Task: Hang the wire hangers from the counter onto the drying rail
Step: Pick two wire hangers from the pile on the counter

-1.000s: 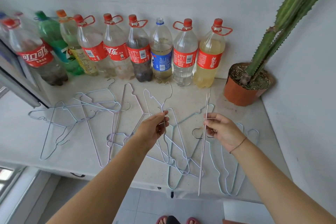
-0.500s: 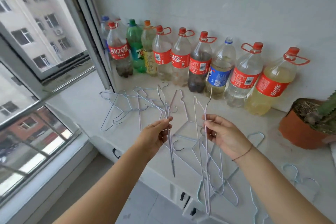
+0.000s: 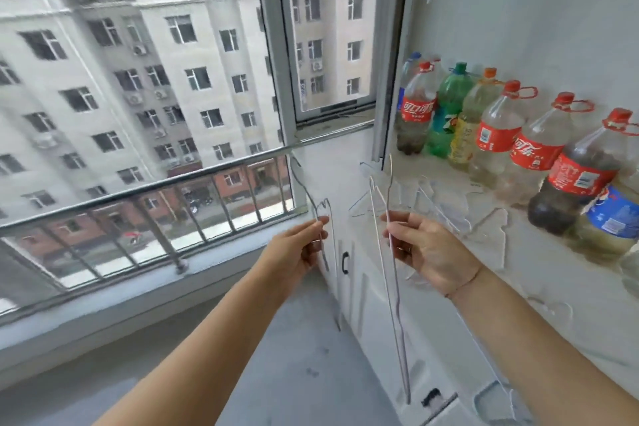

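Observation:
My left hand (image 3: 301, 249) pinches a thin wire hanger (image 3: 331, 273) that hangs edge-on, its hook curving up toward the metal rail (image 3: 145, 185) outside the window. My right hand (image 3: 427, 249) grips a second wire hanger (image 3: 397, 315), also edge-on, with its hook pointing up and its body hanging down in front of the cabinet. Several more wire hangers (image 3: 446, 207) lie blurred on the white counter (image 3: 539, 273) to the right of both hands.
A row of large plastic bottles (image 3: 498, 135) stands along the wall at the back of the counter. White cabinet doors (image 3: 366, 290) with dark handles sit below it. The window frame (image 3: 276, 55) stands ahead, with a barred railing and apartment blocks beyond.
The view has swung left from the counter to the window. Both hands have carried their hangers off the counter and toward the rail; the potted cactus has left the view.

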The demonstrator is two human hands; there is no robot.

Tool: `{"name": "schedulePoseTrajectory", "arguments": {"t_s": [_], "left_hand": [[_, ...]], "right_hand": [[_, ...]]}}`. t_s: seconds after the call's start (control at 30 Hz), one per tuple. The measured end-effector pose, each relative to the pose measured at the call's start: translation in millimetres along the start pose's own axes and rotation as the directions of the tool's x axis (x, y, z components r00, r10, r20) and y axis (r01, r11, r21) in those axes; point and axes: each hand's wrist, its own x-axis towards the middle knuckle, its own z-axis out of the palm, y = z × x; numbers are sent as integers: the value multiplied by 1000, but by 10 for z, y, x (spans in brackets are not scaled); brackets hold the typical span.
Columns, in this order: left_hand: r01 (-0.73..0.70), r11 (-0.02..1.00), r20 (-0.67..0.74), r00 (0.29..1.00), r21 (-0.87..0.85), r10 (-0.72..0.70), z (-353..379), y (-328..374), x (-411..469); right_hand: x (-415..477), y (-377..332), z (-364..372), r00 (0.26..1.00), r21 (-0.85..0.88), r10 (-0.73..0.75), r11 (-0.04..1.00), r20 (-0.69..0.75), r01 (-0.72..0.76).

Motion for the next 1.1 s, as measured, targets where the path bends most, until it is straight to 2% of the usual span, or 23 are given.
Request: {"name": "schedulePoseTrajectory", "arguments": {"t_s": [0.2, 0.5, 0.8, 1.1], "left_hand": [[-138, 988, -185, 975, -68, 123, -839, 480, -652], [-324, 945, -397, 874, -41, 282, -2134, 1174, -1966], [-418, 905, -499, 768, 84, 401, -3206, 1955, -3327], [-481, 852, -490, 702, 209, 517, -3915, 2685, -4269]], "right_hand": [[32, -9, 1065, 965, 5, 22, 1000, 262, -25], [-346, -152, 2889, 823, -45, 60, 998, 565, -42], [-981, -359, 4575, 720, -59, -10, 996, 694, 70], [-1480, -475, 5945, 621, 37, -140, 984, 772, 176]]}}
